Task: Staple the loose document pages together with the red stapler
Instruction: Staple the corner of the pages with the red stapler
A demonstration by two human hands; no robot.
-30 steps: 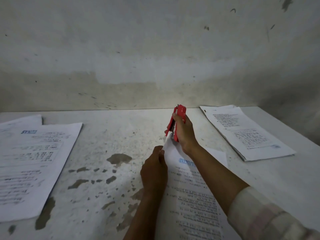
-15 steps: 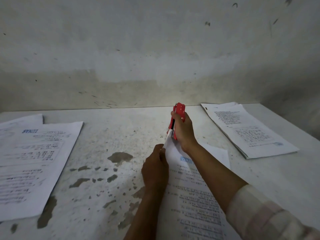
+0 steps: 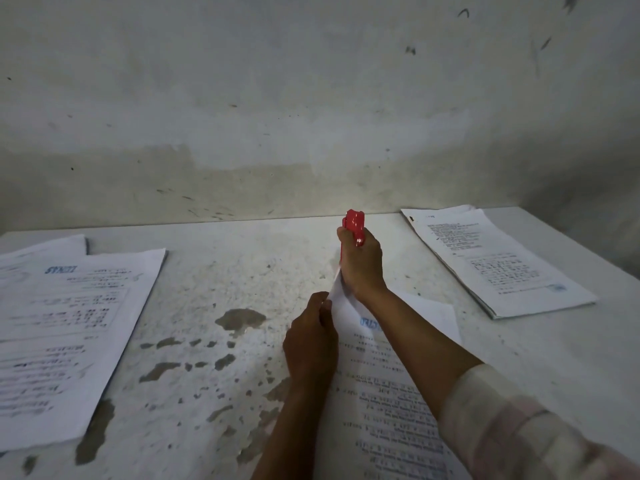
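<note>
A: What's lying on the surface?
B: The document pages, with the left hand pinching their top corner.
A: And the red stapler?
B: The right hand is wrapping around it at that corner; the stapling step looks underway, needing a firm squeeze next.

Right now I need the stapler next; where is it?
Head view: the red stapler is right of centre, gripped in the right hand, on the pages' top corner.

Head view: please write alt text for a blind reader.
The right hand squeezes a red stapler on the top corner of document pages, which the left hand holds. Other paper stacks lie on the worn white table.
</note>
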